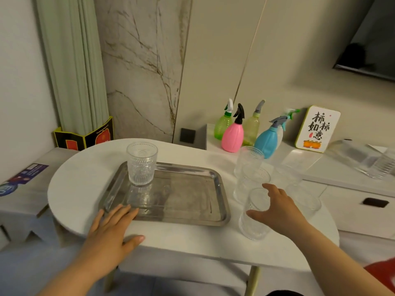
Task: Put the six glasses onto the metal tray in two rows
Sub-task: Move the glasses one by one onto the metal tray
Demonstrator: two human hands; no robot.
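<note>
A metal tray (192, 201) lies on the white oval table (74, 189). One clear ribbed glass (141, 163) stands upright in the tray's far left corner. Several more clear glasses stand on the table right of the tray: a near one (254, 223), one behind it (249, 184), a far one (248, 157), and others (305, 199) further right. My left hand (111, 229) rests flat on the table's front edge, fingertips touching the tray's near left rim. My right hand (277, 208) is spread around the near glass, fingers at its rim, not clearly closed.
Several coloured spray bottles, among them a pink one (233, 135) and a blue one (267, 139), stand on a white cabinet behind the glasses. A small sign (318, 129) and a clear plastic box (363, 159) sit further right. A low cabinet (21, 189) is at the left.
</note>
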